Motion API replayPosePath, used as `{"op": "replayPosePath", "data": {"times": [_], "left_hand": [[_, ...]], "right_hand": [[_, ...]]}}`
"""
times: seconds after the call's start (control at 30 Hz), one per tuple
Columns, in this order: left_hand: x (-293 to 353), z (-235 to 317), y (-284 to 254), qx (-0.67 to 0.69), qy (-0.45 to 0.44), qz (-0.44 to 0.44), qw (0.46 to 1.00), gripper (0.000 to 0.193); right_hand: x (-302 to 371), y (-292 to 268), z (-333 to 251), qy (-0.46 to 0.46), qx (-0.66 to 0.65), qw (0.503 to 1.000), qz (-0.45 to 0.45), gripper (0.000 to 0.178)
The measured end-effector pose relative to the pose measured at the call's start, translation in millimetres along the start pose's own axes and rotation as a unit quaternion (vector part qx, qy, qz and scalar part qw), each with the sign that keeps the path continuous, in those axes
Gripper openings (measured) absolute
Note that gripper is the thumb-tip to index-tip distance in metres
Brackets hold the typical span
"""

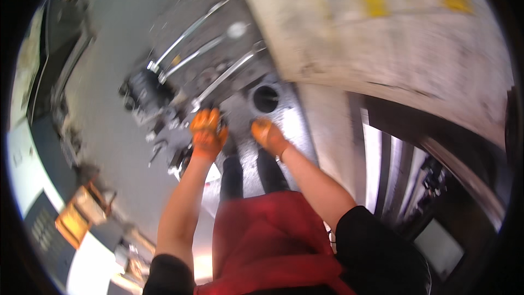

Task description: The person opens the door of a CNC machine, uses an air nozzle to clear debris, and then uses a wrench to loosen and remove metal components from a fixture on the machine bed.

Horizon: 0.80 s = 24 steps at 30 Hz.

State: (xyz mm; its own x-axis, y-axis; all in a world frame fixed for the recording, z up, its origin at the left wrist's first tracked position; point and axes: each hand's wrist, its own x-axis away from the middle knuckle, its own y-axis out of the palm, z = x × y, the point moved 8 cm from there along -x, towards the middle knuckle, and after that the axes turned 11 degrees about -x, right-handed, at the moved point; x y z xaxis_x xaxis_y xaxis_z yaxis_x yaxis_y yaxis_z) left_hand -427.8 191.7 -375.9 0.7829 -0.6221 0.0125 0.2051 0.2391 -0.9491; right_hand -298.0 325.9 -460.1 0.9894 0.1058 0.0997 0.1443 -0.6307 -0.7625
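Note:
Both my hands wear orange gloves. My left hand [207, 132] is closed, its fingers curled; a small dark shape shows beside its thumb, too blurred to name. Just beyond it lies the near end of a long silver wrench [226, 76]. My right hand [267, 134] is also closed, its fingers bent in toward the left hand, and whatever they hold is hidden. It is nearest to a metal block [288, 110] with a round dark bore [266, 98]. Two more long silver tools, one slim [188, 35] and one with a round end [203, 51], lie farther off.
Left of the tools sits a black machine part [147, 90], with small metal pieces around it. A large pale machine body [393, 49] with yellow stripes rises at right. An orange-yellow box [73, 224] stands at lower left. Blur softens much of the view.

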Motion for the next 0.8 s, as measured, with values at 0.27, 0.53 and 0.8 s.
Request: {"op": "replayPosePath", "data": {"times": [0.27, 0.53, 0.8], "left_hand": [[135, 73, -22, 0.01, 0.148, -0.028, 0.989, 0.059], [134, 254, -121, 0.071, 0.331, -0.113, 0.934, 0.036], [94, 451, -103, -0.003, 0.359, -0.085, 0.929, 0.041]], "right_hand": [[228, -178, -33, 0.517, -0.266, 0.81, 0.078, 0.043], [453, -292, -8, 0.509, -0.264, 0.732, 0.368, 0.048], [691, -463, -1, 0.382, 0.157, 0.636, 0.652, 0.04]]}}
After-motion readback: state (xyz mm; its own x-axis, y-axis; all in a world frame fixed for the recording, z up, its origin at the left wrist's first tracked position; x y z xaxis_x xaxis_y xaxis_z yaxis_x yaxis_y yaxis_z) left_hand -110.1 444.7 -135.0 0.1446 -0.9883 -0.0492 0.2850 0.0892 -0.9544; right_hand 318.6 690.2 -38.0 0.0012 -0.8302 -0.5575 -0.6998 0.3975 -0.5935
